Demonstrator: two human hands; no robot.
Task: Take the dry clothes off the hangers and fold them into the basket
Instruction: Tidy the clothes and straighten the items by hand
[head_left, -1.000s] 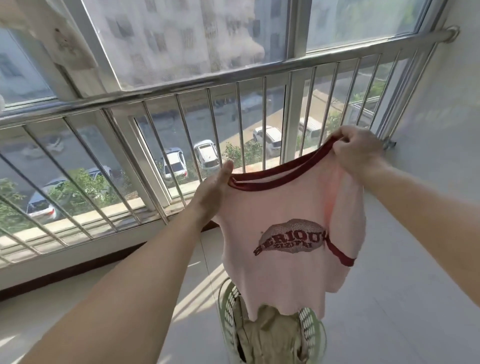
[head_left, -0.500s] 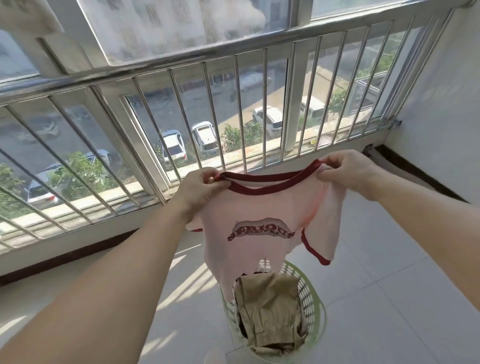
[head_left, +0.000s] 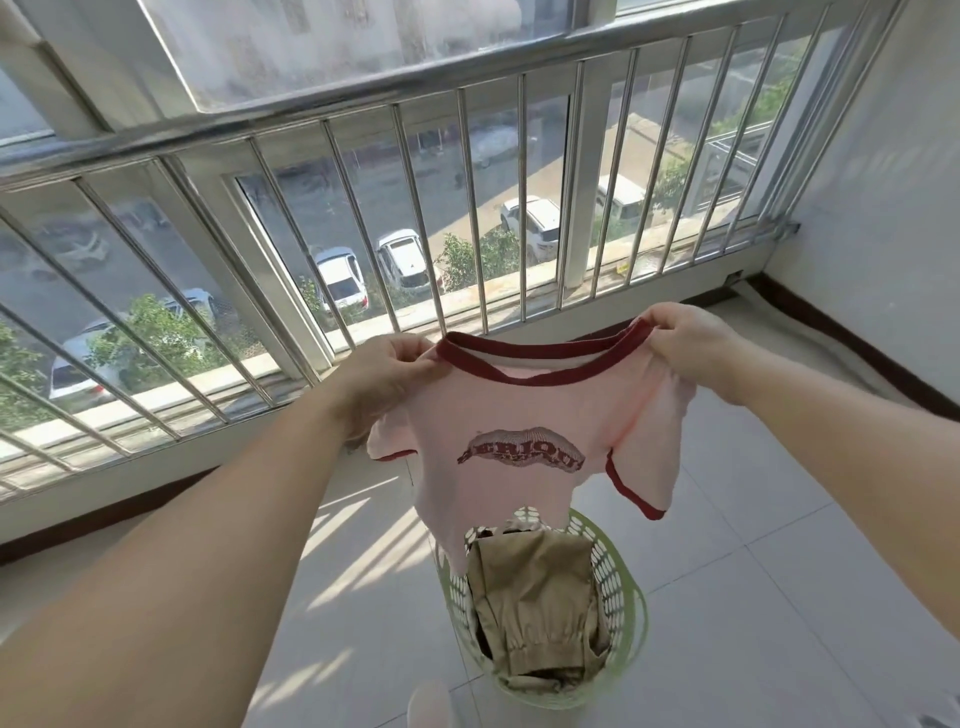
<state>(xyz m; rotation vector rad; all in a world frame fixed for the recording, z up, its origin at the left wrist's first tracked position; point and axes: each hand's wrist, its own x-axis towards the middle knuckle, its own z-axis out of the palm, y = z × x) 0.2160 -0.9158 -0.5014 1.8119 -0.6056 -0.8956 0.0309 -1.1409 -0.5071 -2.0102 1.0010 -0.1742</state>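
The pink T-shirt (head_left: 511, 415) with dark red trim hangs spread in the air, front facing the camera, its hem dangling just above the green basket (head_left: 631, 613) on the tiled floor. The left hand (head_left: 387, 371) pinches one shoulder beside the collar; the right hand (head_left: 685, 345) pinches the other. Folded khaki trousers (head_left: 535, 597), or perhaps shorts, lie inside the basket.

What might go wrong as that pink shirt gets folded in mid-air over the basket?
Both hands, left hand and right hand, only pinch the pink shirt at its shoulders, so a slip could drop it unfolded. Its hem hangs into the green basket and may rumple the folded khaki trousers.
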